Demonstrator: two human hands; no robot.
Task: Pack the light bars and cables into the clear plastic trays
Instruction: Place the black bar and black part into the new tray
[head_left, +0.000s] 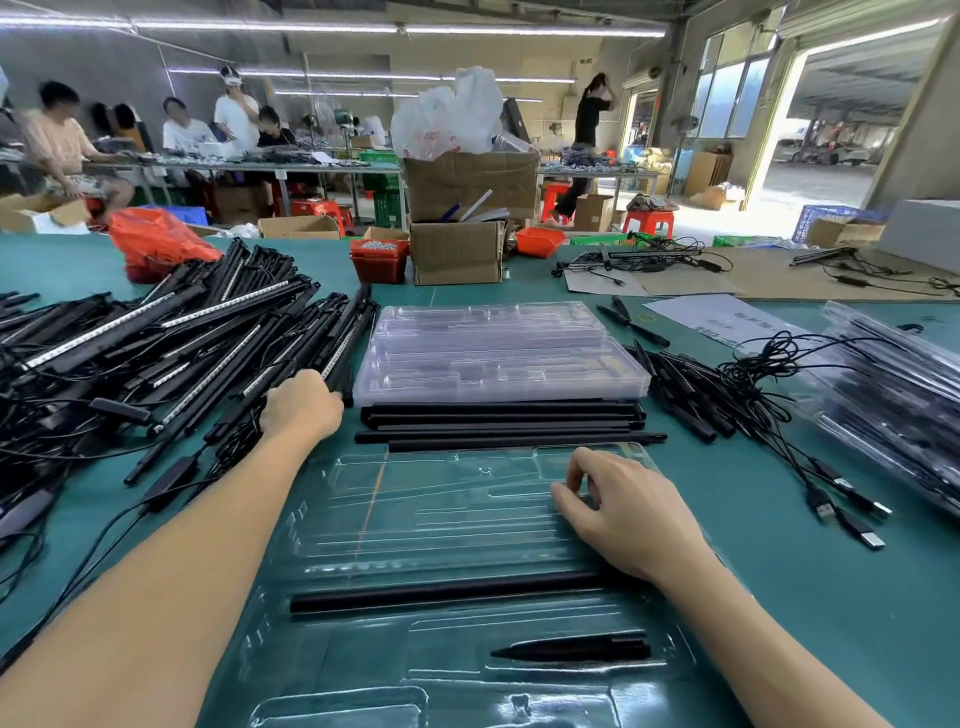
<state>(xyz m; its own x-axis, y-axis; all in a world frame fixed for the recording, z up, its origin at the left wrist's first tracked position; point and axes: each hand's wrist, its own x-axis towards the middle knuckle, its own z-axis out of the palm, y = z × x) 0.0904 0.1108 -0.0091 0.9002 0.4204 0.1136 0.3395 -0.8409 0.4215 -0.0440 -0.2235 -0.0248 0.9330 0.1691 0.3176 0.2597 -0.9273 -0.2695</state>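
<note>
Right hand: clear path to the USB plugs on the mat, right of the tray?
Probably yes. The right hand rests on the open tray, holding nothing visible, and the USB plugs lie on bare green mat to its right with nothing between. Tangled cables sit farther back.

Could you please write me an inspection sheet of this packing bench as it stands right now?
Surface: green table, bare patches between piles.
Job's things: open tray in front holds one black bar and a pointed piece; stack of empty trays behind; row of bars between them.
Clutter: red bag, cardboard boxes, paper sheet.
Grippers: left hand grips a bar in the light bar pile; right hand rests on the tray, fingers curled.
Cables: USB leads lie tangled at right.
Surroundings: people at far tables.
</note>
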